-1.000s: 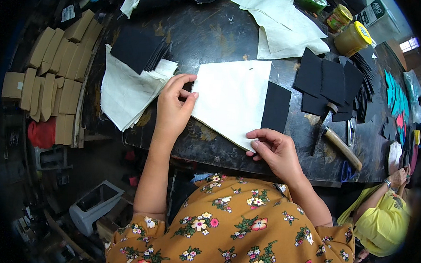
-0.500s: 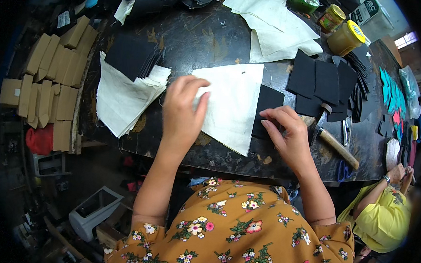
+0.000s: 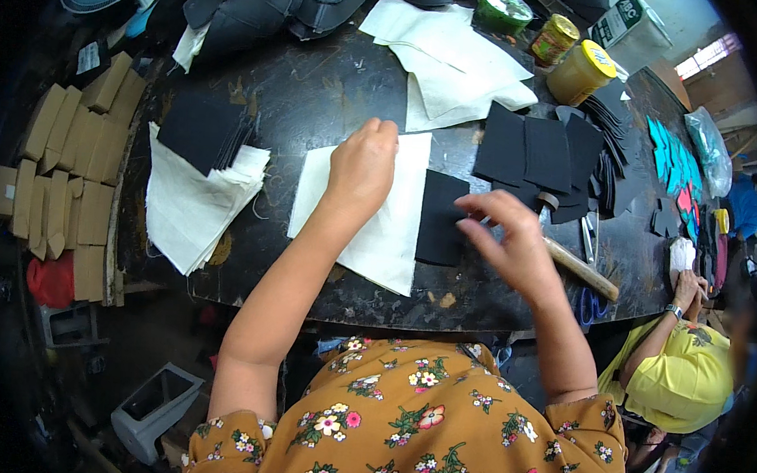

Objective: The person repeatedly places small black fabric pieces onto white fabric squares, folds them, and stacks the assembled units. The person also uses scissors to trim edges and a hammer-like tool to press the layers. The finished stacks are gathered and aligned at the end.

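Note:
In front of me lies a stack of white cloth pieces (image 3: 388, 228), with a black rectangular piece (image 3: 442, 219) showing along its right side. My left hand (image 3: 364, 168) is over the upper part of the cloth with its fingers curled closed; what they hold, if anything, is hidden. Just right of the black piece is my right hand (image 3: 508, 240), thumb and fingers apart and nothing between them. Farther left, several black pieces (image 3: 198, 134) rest on a fanned pile of white cloth (image 3: 189, 212).
Behind my right hand are more black pieces (image 3: 546, 156), a wooden-handled hammer (image 3: 580, 268), and blue-handled scissors (image 3: 591, 306). White cloth sheets (image 3: 449, 72) and a yellow-lidded jar (image 3: 582, 73) sit farther back. Cardboard boxes (image 3: 76, 144) line the left; a person in yellow (image 3: 682, 368) works at right.
My left hand has moved from the cloth's left edge rightward over its upper part, and its fingers have curled in. My right hand has drawn off the black piece and opened wider. The view has shifted.

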`<state>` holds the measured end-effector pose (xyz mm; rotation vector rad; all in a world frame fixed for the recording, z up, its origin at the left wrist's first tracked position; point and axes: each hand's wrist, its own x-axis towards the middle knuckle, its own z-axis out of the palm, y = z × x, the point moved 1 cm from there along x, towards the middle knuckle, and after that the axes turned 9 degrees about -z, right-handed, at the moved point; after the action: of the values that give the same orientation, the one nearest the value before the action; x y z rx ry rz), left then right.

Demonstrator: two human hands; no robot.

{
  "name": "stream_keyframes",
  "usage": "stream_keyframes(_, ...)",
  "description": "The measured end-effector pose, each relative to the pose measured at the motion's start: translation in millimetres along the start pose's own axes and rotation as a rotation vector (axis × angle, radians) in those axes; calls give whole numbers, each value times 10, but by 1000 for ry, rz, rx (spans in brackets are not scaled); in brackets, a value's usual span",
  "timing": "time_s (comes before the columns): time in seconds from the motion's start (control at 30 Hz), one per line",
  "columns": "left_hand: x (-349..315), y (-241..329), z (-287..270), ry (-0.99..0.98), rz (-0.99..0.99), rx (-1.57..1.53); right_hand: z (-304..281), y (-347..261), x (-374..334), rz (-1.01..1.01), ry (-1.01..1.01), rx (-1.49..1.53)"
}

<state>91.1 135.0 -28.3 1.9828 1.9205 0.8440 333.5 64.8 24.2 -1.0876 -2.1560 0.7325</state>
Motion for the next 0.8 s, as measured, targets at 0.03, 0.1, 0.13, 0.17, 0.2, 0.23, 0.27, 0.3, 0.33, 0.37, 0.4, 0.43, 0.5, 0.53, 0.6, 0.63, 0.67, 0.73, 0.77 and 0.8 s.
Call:
stream_keyframes(0.03,3,13,-14,-18,-40,15,-127,79,8,24,36,-8)
stream_keyframes(0.1,-30,-4,-133,-66,-95,-140,-444,253,30,-1,106,-120)
stream_keyframes(0.13,-103,-10,-216,-107,-135,-253,-575,377,78,77,128,-164)
stream_keyframes(0.17,-201,-8,-314,-129,-153,-387,-703,501,148,78,159,-183)
stream_keyframes(0.2,-314,7,-421,-127,-116,-441,-796,639,247,127,152,-218)
stream_keyframes(0.23,-440,25,-538,-123,-82,-506,-870,771,339,219,146,-253)
stream_keyframes(0.27,-595,27,-693,-149,-71,-525,-962,866,412,146,145,-323)
stream_keyframes(0.3,-784,9,-882,-195,-95,-559,-1026,963,462,233,128,-416)
stream_keyframes(0.33,-986,-29,-1104,-342,-170,-518,-1095,1035,494,261,84,-566)
stream_keyframes(0.37,-1193,-71,-1340,-469,-235,-534,-1131,1074,482,213,81,-738)
stream_keyframes(0.4,-1378,-113,-1532,-595,-282,-475,-1162,1131,500,257,25,-726)
stream_keyframes(0.43,-1551,-152,-1678,-694,-310,-468,-1194,1171,524,233,-5,-711)
stream_keyframes(0.5,-1867,-224,-1830,-784,-511,-320,-1181,1244,570,169,-32,-753)
stream_keyframes(0.53,-1983,-218,-1854,-684,-408,-234,-1197,1277,601,161,-59,-770)
stream_keyframes(0.6,-2118,-207,-1873,-685,-477,-64,-1234,1334,661,162,-80,-652)
stream_keyframes(0.63,-2119,-183,-1871,-661,-424,-95,-1250,1359,679,188,-106,-591)
stream_keyframes(0.67,-2108,-140,-1871,-676,-425,-99,-1260,1383,679,301,-95,-469)
stream_keyframes(0.73,-2010,-25,-1837,-664,-404,-94,-1264,1389,640,283,-35,-388)
stream_keyframes(0.77,-1932,54,-1790,-650,-331,-148,-1262,1381,609,256,5,-348)
stream_keyframes(0.8,-1843,141,-1738,-633,-262,-209,-1241,1371,586,187,-13,-504)
